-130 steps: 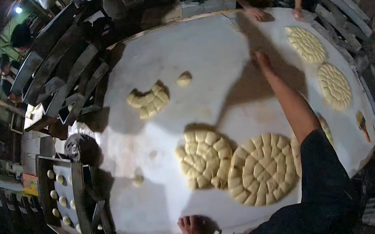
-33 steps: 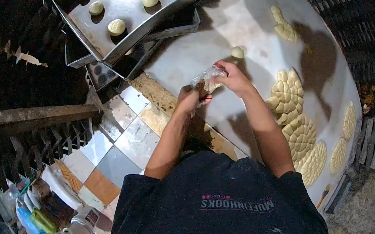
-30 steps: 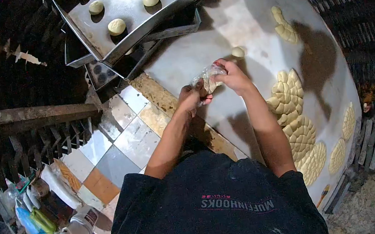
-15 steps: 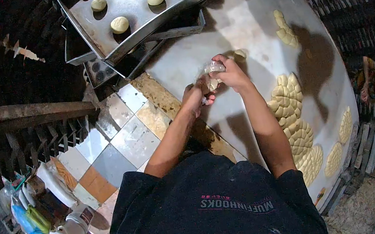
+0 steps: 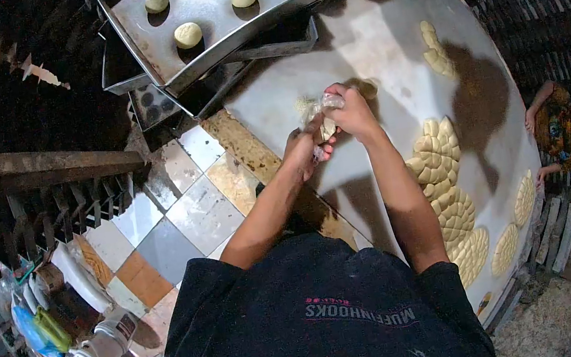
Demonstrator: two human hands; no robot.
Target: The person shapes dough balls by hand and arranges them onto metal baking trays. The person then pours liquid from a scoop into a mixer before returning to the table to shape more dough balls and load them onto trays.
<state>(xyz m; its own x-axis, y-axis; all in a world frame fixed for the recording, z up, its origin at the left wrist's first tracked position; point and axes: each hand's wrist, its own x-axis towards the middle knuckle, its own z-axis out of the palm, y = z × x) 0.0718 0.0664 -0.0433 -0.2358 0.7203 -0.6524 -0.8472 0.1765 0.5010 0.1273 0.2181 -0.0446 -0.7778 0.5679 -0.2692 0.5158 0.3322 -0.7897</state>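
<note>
Over the near edge of the white table (image 5: 271,84), both hands grip a crumpled clear plastic bag (image 5: 313,114) with something pale inside. My left hand (image 5: 302,152) is closed on its lower side. My right hand (image 5: 352,113) pinches the upper end. Just beyond the hands a dough ball (image 5: 365,87) lies in shadow, partly hidden by my right hand. Clusters of dough pieces (image 5: 437,152) lie right of my right forearm, and a curved row of pieces (image 5: 432,45) is farther off.
A metal tray (image 5: 227,36) with several dough balls rests on stacked trays at the top. Two flat dough rounds (image 5: 506,249) lie near the right edge. A person in a patterned shirt (image 5: 563,126) stands beyond it. White buckets (image 5: 104,346) and bags are at the lower left.
Since the oldest frame, the view has turned, and both hands have come together on the plastic bag. Most recently, the bag has shifted slightly between them, and the person at the right has come into fuller view.
</note>
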